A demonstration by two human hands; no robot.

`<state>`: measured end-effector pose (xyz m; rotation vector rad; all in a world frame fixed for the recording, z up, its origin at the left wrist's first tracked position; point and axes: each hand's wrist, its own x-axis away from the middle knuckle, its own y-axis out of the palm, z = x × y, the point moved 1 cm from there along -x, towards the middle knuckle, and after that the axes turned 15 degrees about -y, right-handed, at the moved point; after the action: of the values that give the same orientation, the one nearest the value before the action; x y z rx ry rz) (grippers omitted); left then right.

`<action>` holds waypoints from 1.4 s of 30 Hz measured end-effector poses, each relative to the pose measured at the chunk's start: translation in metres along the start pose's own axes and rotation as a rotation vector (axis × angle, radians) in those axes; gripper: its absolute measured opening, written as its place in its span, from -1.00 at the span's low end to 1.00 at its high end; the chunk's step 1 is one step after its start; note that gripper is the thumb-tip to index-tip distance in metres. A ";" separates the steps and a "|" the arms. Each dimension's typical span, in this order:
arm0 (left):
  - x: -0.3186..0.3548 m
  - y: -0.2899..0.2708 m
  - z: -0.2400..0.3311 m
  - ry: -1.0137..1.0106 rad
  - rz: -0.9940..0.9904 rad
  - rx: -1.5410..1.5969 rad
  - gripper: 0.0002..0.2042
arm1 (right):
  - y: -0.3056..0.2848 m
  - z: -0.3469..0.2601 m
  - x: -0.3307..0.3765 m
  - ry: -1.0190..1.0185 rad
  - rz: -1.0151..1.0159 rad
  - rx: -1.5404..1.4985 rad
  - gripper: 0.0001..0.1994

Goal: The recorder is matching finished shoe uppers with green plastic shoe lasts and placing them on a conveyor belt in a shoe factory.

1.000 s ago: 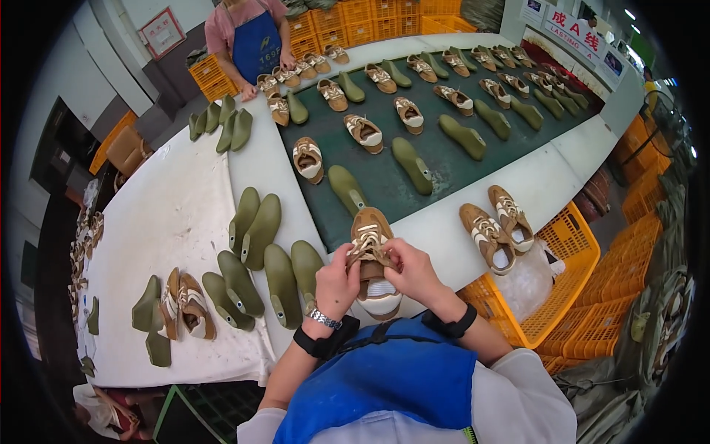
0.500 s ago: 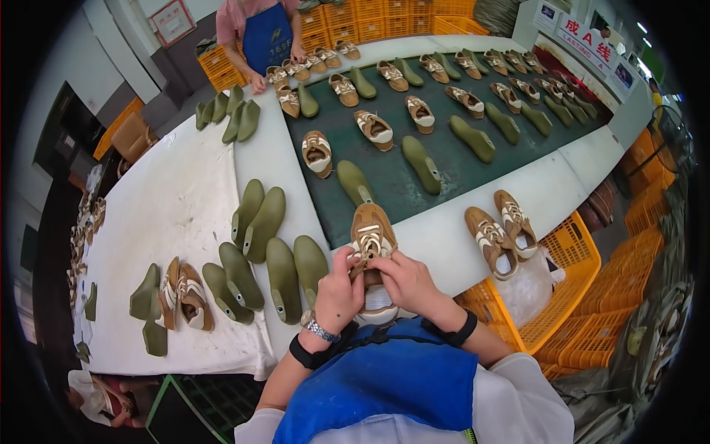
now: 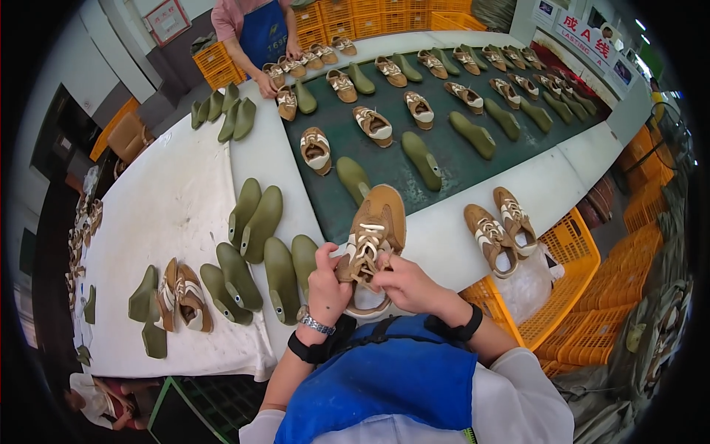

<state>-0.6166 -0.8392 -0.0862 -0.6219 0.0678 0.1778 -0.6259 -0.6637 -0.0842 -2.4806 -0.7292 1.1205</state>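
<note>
Both hands meet at one tan sneaker [image 3: 376,235] with white side stripes, held toe-away just above the near edge of the white table [image 3: 170,214]. Left hand [image 3: 325,285] is closed on the laces at the shoe's left side, thumb and fingers pinched together; right hand [image 3: 409,285] pinches the laces from the right, fingers curled tight — both clamped on the same shoe, heel end toward the blue apron [image 3: 384,377]. A metal wristwatch [image 3: 316,324] and a black band sit on the left wrist. Just left of the shoe, a cluster of olive-green shoe lasts [image 3: 260,244] lies on the white surface, with another tan sneaker pair [image 3: 185,296] among them further left. To the right, a finished pair of tan sneakers [image 3: 499,229] rests near the table edge, beside an orange plastic crate [image 3: 569,259]. Beyond, a dark green conveyor belt [image 3: 444,155] carries alternating sneakers and lasts — at its far end a second person [image 3: 255,33] in a blue apron has hands on shoes there.
</note>
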 end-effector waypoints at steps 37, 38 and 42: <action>-0.004 -0.018 0.014 0.270 -0.110 -0.182 -0.66 | 0.011 0.002 -0.006 0.169 0.216 -0.056 -0.77; -0.004 -0.017 0.015 0.297 -0.083 -0.188 -0.68 | 0.012 0.001 -0.006 0.171 0.242 -0.063 -0.77; -0.003 -0.026 0.022 0.350 -0.166 -0.255 -0.77 | 0.014 -0.005 -0.005 0.208 0.288 -0.069 -0.73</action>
<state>-0.6140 -0.8474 -0.0530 -0.9046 0.3338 -0.0871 -0.6205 -0.6785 -0.0855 -2.7724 -0.3647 0.9179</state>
